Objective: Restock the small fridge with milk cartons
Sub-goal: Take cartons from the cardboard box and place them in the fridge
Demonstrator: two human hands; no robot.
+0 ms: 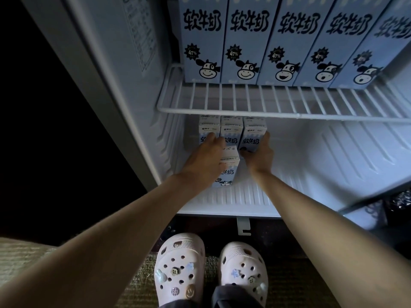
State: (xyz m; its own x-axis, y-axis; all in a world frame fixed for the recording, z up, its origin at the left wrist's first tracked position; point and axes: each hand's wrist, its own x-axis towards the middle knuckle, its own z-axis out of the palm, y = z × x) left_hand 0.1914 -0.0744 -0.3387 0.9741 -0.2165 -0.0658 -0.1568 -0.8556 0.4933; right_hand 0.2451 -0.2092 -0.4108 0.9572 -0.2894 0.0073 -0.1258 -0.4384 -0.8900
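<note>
Under the wire shelf (222, 112), in the fridge's lower compartment (311, 156), both your hands are reaching in. Your right hand (260, 155) holds the right-most back carton (252, 138), thumb under its near lower corner and fingers up along its right side. Your left hand (206, 158) lies spread across the front carton (226, 172), its fingertips touching the back-left carton (208, 130); whether it grips anything you cannot tell. A middle back carton (231, 130) stands between the two, all three packed side by side against the rear. Left of your left hand the cartons sit near the fridge's left wall (169, 138), so little room there. Right of your right hand the ribbed floor lies open to the far wall. Above your hands, five upright cartons (278, 45) fill the wire shelf, set back from its front rail. Below your arms are two pale clogs (211, 270).
</note>
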